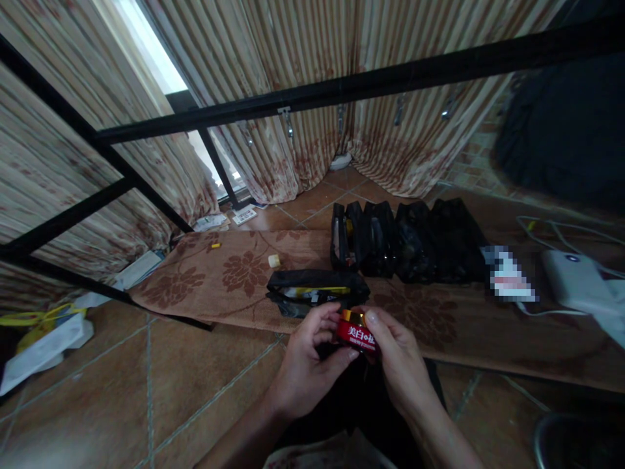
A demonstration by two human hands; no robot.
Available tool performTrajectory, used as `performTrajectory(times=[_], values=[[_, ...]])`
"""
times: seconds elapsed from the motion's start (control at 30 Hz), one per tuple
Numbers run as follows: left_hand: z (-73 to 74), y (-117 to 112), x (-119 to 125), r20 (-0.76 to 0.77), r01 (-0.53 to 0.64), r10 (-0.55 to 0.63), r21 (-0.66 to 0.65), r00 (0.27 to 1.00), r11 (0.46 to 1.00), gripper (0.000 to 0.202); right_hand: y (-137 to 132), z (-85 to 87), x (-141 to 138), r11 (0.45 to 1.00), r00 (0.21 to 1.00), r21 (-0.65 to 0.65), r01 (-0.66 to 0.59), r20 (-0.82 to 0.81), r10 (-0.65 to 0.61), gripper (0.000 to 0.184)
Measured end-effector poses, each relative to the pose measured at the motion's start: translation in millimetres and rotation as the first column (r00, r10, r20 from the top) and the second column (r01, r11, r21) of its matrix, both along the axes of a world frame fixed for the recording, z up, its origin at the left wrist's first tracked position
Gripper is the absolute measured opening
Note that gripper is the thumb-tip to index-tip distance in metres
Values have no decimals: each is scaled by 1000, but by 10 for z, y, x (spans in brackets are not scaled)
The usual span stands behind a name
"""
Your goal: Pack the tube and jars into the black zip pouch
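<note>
Hands (312, 365) hold red jar (357, 335); pouch (289, 301) beyond

Left hand (308, 358) and right hand (399, 355) hold a red jar (355, 333) near a black pouch (317, 278).

A small, glossy red jar (355, 337) with a shiny gold top (353, 318) is held up between the left hand (312, 358) and right hand (403, 355), near half past five from the view's middle; its gold part points toward twelve o'clock; bold white Chinese characters cross the red side, upright, sloping slightly toward four o'clock, with smaller white print beneath.
</note>
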State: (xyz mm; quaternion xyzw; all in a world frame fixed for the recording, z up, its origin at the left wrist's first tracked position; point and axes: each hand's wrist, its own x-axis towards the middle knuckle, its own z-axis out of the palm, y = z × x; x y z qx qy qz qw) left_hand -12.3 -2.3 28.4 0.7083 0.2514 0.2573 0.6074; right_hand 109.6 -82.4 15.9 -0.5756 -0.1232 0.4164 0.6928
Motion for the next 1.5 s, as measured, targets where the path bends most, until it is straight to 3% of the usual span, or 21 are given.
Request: performTrajectory(times=[0.23,1.2,1.5], values=[[-19,3,-2,-15,6,-5,28,1000,1000,61,-11,10,5,999,1000,37,-14,12,14,41],[-22,20,-13,-1,59,-59,-8,998,998,58,17,63,21,999,998,1,-35,60,35,43],[3,24,-19,39,83,-80,-94,996,992,59,14,50,14,998,998,22,-58,41,57,42]])
